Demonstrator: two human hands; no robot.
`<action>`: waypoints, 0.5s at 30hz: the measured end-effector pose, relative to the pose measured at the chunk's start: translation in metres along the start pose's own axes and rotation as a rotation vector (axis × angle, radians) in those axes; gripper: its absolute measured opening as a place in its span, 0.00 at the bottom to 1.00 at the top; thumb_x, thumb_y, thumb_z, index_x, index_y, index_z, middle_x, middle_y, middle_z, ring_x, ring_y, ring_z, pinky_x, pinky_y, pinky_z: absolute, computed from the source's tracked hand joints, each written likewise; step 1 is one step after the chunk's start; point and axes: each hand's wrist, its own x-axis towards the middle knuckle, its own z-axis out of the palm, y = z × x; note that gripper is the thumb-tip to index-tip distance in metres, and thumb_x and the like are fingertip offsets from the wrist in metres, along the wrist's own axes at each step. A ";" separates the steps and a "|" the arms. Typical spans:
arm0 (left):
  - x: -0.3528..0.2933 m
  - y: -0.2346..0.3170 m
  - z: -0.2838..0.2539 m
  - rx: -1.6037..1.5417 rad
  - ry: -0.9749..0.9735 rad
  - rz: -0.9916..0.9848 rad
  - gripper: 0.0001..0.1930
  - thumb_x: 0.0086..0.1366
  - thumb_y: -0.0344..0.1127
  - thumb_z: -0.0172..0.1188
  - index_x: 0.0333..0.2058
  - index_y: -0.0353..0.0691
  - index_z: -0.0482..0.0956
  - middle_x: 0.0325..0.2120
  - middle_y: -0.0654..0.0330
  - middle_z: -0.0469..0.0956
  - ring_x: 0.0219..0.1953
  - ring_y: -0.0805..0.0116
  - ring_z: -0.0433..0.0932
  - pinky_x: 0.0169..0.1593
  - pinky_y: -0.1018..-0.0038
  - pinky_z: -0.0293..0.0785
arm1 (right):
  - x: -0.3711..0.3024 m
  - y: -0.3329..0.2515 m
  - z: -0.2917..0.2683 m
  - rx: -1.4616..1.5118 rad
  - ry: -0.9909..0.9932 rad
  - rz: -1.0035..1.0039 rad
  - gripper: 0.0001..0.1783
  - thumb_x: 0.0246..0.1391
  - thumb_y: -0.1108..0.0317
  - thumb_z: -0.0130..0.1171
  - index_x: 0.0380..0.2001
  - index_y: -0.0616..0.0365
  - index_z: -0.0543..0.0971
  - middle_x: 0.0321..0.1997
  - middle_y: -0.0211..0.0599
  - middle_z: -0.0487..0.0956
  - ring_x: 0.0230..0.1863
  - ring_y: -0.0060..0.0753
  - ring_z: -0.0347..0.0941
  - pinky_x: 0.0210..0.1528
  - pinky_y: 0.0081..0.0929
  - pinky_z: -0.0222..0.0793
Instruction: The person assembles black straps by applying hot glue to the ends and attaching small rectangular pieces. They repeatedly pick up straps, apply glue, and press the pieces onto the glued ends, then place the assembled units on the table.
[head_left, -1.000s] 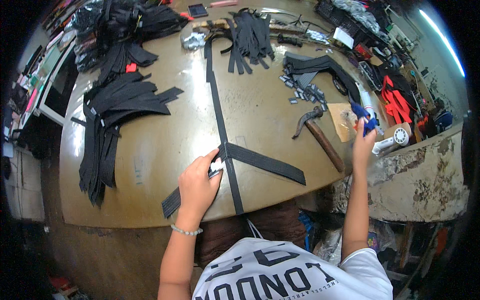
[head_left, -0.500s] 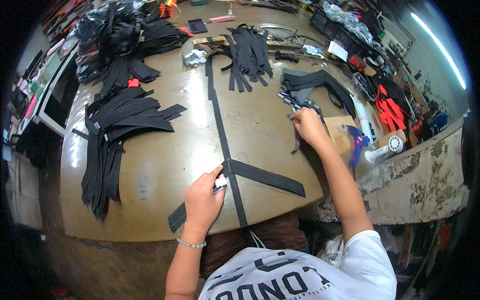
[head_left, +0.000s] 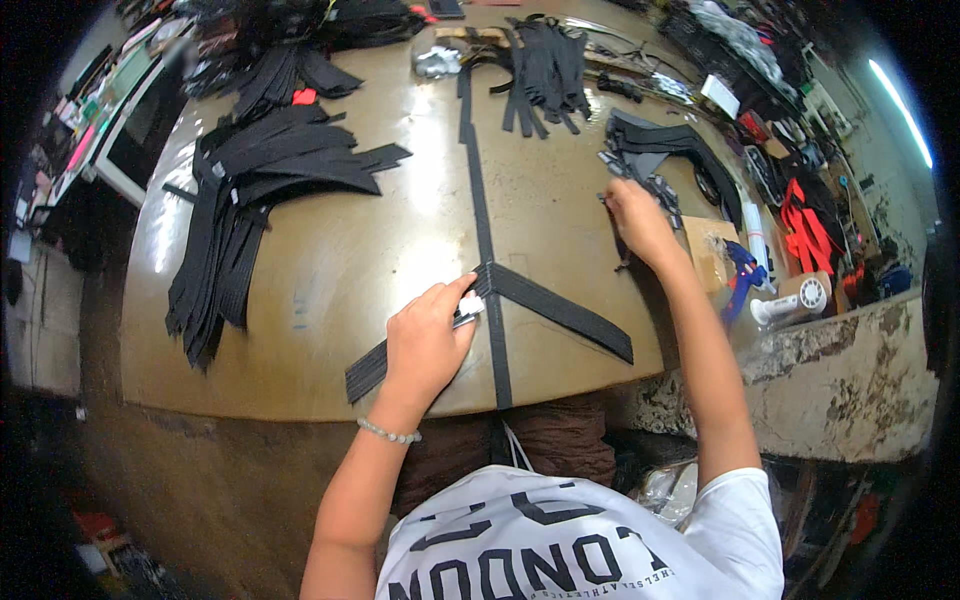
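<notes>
A ribbed black strap [head_left: 565, 312] is bent at an angle on the worktable, crossing a long narrow black band [head_left: 478, 200]. My left hand [head_left: 428, 340] lies over the strap's left arm, fingertips at the crossing. Between its thumb and fingers sits a small white-and-dark item [head_left: 467, 311], its kind unclear. Over to the right, my right hand [head_left: 640, 222] is closed in a pinch beside a heap of small dark grey pieces [head_left: 655, 185]. A bit of dark material shows at its fingertips, too small to name.
Bundles of black straps [head_left: 290, 160] lie at the left, with another bundle [head_left: 548, 75] at the back. Curved black straps [head_left: 665, 140], brown cardboard [head_left: 708, 250], a blue glue gun [head_left: 742, 275] and a white handheld fan [head_left: 795, 300] crowd the right edge.
The whole view has shifted, so the table sits higher in the picture. My right hand keeps pinching near the grey pieces; my left hand stays on the strap.
</notes>
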 end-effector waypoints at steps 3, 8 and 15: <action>0.001 0.000 0.000 0.025 -0.010 0.005 0.20 0.53 0.31 0.64 0.47 0.45 0.80 0.29 0.56 0.78 0.31 0.55 0.79 0.35 0.63 0.75 | -0.001 -0.013 -0.011 0.057 -0.010 0.000 0.07 0.61 0.72 0.51 0.42 0.61 0.71 0.35 0.53 0.77 0.40 0.57 0.74 0.42 0.44 0.70; -0.003 0.003 -0.004 0.033 -0.038 0.000 0.22 0.51 0.31 0.66 0.48 0.45 0.80 0.28 0.56 0.77 0.31 0.54 0.78 0.35 0.62 0.74 | -0.034 -0.069 -0.023 1.147 0.018 0.358 0.06 0.65 0.70 0.52 0.41 0.62 0.72 0.32 0.38 0.79 0.31 0.24 0.78 0.36 0.22 0.75; -0.020 0.016 -0.016 0.031 -0.145 -0.108 0.20 0.53 0.29 0.65 0.46 0.45 0.81 0.32 0.54 0.80 0.32 0.53 0.79 0.36 0.63 0.75 | -0.078 -0.135 -0.006 1.245 -0.074 0.521 0.13 0.59 0.72 0.62 0.43 0.70 0.77 0.36 0.35 0.82 0.36 0.19 0.78 0.40 0.17 0.75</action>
